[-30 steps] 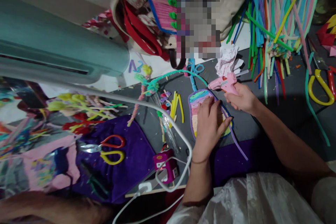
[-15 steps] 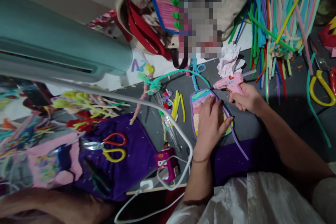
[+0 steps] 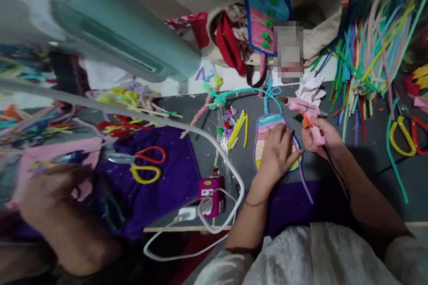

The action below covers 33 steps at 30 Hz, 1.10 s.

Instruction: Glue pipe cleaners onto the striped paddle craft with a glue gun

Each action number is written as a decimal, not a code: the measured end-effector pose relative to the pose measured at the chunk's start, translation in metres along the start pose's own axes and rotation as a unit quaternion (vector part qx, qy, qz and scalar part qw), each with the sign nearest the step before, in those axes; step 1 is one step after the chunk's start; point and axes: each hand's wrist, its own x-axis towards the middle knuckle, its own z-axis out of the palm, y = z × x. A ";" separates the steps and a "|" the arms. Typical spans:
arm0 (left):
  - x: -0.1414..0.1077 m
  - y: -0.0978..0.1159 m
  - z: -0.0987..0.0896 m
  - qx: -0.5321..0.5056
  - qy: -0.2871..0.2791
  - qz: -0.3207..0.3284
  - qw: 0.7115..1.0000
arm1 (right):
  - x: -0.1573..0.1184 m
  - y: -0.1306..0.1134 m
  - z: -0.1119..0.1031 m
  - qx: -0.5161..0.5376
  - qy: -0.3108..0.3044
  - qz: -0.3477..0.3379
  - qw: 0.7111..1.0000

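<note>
My left hand [image 3: 276, 149] lies spread and flat on a striped pipe-cleaner panel [image 3: 261, 136] with a purple and blue border. A loose purple pipe cleaner [image 3: 304, 183] trails out from beneath the thumb side towards me. In my right hand [image 3: 323, 136] is a pink hot glue gun [image 3: 299, 106] with an orange trigger. Its nozzle points left, above the panel's far right edge and close to a teal pipe cleaner [image 3: 247, 91] that arcs along the back. Part of the panel is hidden under my left palm.
Red-and-yellow scissors [image 3: 146, 177] lie on purple cloth [image 3: 179, 160] at the left, near a co-worker's hand [image 3: 50, 196]. A white cable [image 3: 214, 147] crosses in front of a magenta power adapter [image 3: 211, 193]. Bundled pipe cleaners [image 3: 371, 53] stand at the back right beside crumpled paper [image 3: 310, 89].
The glue gun has tilted, its nozzle lifted off the panel's upper edge. My left hand stays on the panel. The co-worker's hand has moved up over the pink sheet. The whole view has shifted.
</note>
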 end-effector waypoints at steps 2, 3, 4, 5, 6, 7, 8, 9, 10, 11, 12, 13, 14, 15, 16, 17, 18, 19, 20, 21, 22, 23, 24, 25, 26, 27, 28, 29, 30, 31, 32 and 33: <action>0.003 -0.001 0.004 0.005 0.002 0.002 1.000 | -0.001 0.000 0.005 0.050 -0.082 0.020 0.995; 0.005 -0.001 0.005 0.008 -0.001 0.002 1.000 | 0.000 0.001 0.006 0.083 -0.135 0.026 0.987; 0.006 0.000 0.005 0.012 -0.006 0.001 1.000 | 0.002 0.001 0.007 0.119 -0.191 0.030 0.974; 0.008 0.002 0.005 0.017 -0.010 0.000 1.000 | 0.006 0.002 0.007 0.159 -0.240 0.030 0.957; 0.010 0.003 0.005 0.024 -0.013 -0.002 1.000 | 0.009 0.002 0.006 0.200 -0.281 0.027 0.938; 0.011 0.006 0.004 0.033 -0.014 -0.004 0.999 | 0.014 0.003 0.005 0.241 -0.308 0.022 0.920; 0.012 0.008 0.003 0.040 -0.014 -0.006 0.999 | 0.019 0.004 0.004 0.275 -0.323 0.019 0.905; 0.013 0.010 0.001 0.047 -0.013 -0.009 0.999 | 0.024 0.004 0.003 0.303 -0.329 0.018 0.894; 0.014 0.012 0.000 0.052 -0.012 -0.011 0.999 | 0.029 0.005 0.002 0.326 -0.334 0.021 0.884; 0.015 0.014 -0.001 0.054 -0.010 -0.012 0.998 | 0.034 0.005 0.000 0.348 -0.344 0.027 0.872; 0.016 0.015 -0.002 0.054 -0.008 -0.012 0.998 | 0.038 0.005 -0.001 0.371 -0.359 0.036 0.856; 0.017 0.017 -0.003 0.054 -0.005 -0.013 0.998 | 0.042 0.006 -0.002 0.393 -0.378 0.048 0.837; 0.018 0.017 -0.003 0.053 -0.002 -0.014 0.998 | 0.045 0.006 -0.003 0.411 -0.397 0.064 0.818; 0.018 0.018 -0.004 0.052 0.002 -0.016 0.999 | 0.047 0.006 -0.004 0.425 -0.413 0.079 0.801; 0.019 0.018 -0.003 0.050 0.004 -0.018 0.999 | 0.049 0.006 -0.004 0.435 -0.422 0.091 0.790; 0.020 0.017 -0.003 0.048 0.005 -0.019 0.999 | 0.051 0.006 -0.005 0.440 -0.423 0.099 0.786; 0.021 0.017 -0.002 0.046 0.006 -0.021 0.999 | 0.053 0.006 -0.005 0.439 -0.419 0.104 0.788; 0.022 0.017 -0.001 0.044 0.008 -0.021 0.999 | 0.055 0.006 -0.006 0.438 -0.413 0.104 0.792; 0.023 0.016 0.001 0.042 0.011 -0.022 0.999 | 0.058 0.006 -0.006 0.435 -0.403 0.101 0.799; 0.023 0.016 0.002 0.039 0.015 -0.022 0.999 | 0.060 0.007 -0.007 0.427 -0.390 0.096 0.810; 0.024 0.016 0.003 0.035 0.021 -0.022 0.999 | 0.063 0.008 -0.008 0.410 -0.375 0.093 0.826; 0.024 0.015 0.004 0.032 0.027 -0.022 0.999 | 0.065 0.009 -0.009 0.392 -0.359 0.091 0.842; 0.024 0.015 0.005 0.029 0.033 -0.022 0.999 | 0.068 0.010 -0.010 0.380 -0.347 0.089 0.853; 0.024 0.015 0.006 0.025 0.039 -0.020 0.999 | 0.069 0.011 -0.010 0.377 -0.345 0.087 0.855; 0.023 0.015 0.006 0.022 0.044 -0.019 0.999 | 0.071 0.011 -0.010 0.385 -0.354 0.090 0.848; 0.023 0.015 0.006 0.020 0.048 -0.019 0.998 | 0.072 0.011 -0.009 0.400 -0.372 0.096 0.832; 0.023 0.015 0.006 0.018 0.051 -0.019 0.998 | 0.073 0.012 -0.008 0.417 -0.393 0.105 0.813; 0.023 0.015 0.006 0.018 0.052 -0.020 0.998 | 0.073 0.012 -0.006 0.435 -0.412 0.113 0.793; 0.023 0.015 0.006 0.017 0.051 -0.020 0.998 | 0.074 0.012 -0.004 0.449 -0.426 0.119 0.776; 0.024 0.014 0.007 0.017 0.051 -0.020 0.998 | 0.074 0.012 -0.002 0.459 -0.434 0.122 0.765; 0.024 0.013 0.008 0.014 0.051 -0.019 0.998 | 0.074 0.012 0.000 0.465 -0.438 0.124 0.760; 0.024 0.012 0.009 0.010 0.054 -0.017 0.998 | 0.074 0.012 0.001 0.468 -0.439 0.124 0.757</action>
